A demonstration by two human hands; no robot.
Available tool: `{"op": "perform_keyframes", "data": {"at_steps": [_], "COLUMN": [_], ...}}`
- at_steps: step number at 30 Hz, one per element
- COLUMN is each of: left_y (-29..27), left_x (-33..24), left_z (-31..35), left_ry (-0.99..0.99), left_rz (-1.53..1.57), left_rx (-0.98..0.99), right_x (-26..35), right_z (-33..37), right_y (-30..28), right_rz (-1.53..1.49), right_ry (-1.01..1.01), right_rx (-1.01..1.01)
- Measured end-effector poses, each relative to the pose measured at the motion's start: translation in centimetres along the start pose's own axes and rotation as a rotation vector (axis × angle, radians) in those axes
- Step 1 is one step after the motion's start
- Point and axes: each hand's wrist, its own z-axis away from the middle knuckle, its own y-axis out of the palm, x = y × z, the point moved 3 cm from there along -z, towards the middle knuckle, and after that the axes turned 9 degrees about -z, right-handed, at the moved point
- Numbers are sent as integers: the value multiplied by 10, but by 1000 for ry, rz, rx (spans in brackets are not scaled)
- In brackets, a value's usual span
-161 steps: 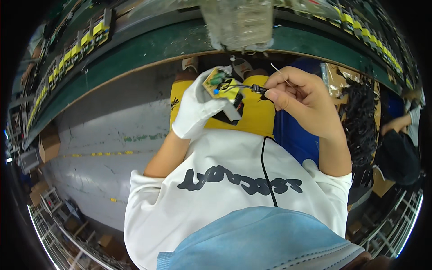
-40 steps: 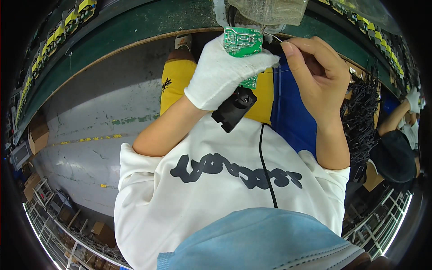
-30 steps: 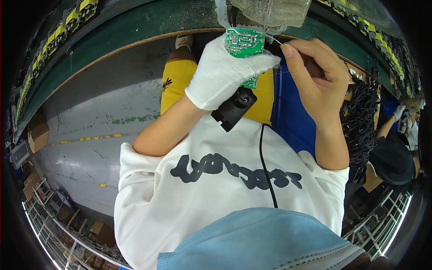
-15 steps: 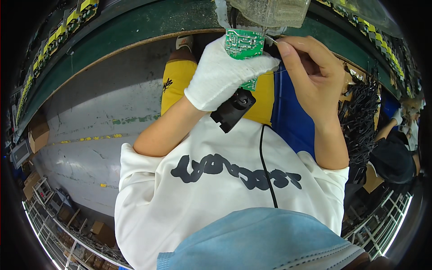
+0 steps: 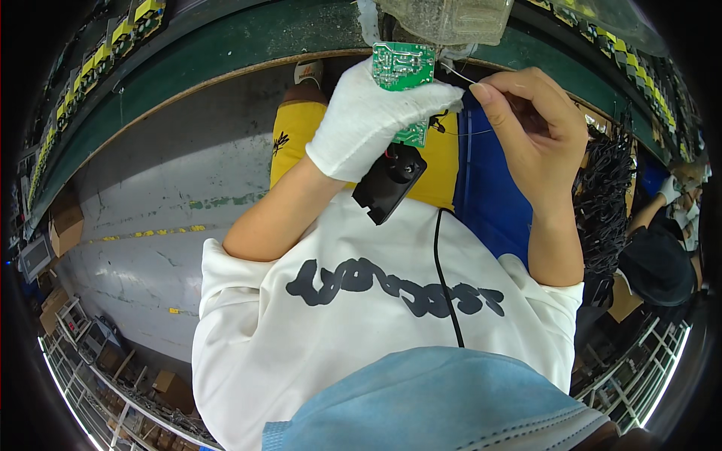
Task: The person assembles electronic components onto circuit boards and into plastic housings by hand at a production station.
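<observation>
My left hand (image 5: 361, 120), in a white glove, is closed on a green circuit board (image 5: 402, 68), its soldered side facing me. The glove's thumb lies across the board, so its middle is hidden. A black plastic housing (image 5: 391, 184) hangs below the board, a bit of red wire showing beside it. To the right, my bare right hand (image 5: 534, 120) pinches a thin silvery wire (image 5: 460, 76) between thumb and forefinger. That wire's far end points at the board's upper right edge; whether it touches cannot be made out. A thin strand trails left from below the right hand.
Above the board, a cloudy clear plastic guard (image 5: 451, 19) overhangs the green bench edge (image 5: 301, 37). Rows of yellow-topped boards (image 5: 98, 56) line the upper left. A bundle of black cables (image 5: 602, 203) and a blue bin (image 5: 489, 180) are at right. A co-worker's gloved hand (image 5: 669, 189) appears far right.
My right hand has drawn slightly right and down, baring more of the wire. My left hand and the board have shifted a little left and up.
</observation>
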Motion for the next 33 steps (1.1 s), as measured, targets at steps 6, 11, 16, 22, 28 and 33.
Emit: {"op": "perform_keyframes", "data": {"at_steps": [6,11,16,22,28,33], "left_y": [2,1,3,4,2,2], "left_x": [-2,0,-5,-7,-5,0], "left_z": [0,-2,0,1,0,-2], "left_ry": [54,86,78,36,61,85], "left_rz": [26,5,-5,-4,-18,48], "left_rx": [2,0,-9,-8,-17,-6], "right_x": [-1,2,0,-1,-2,-1], "right_z": [-6,-4,-7,-10,-15,-13], "right_y": [3,2,4,8,12,10], "right_rz": [-16,28,28,32,-15,0], "right_ry": [-128,-49,-52,-36,-127,-135], "right_rx": [-94,0,7,15,-79,-54]}}
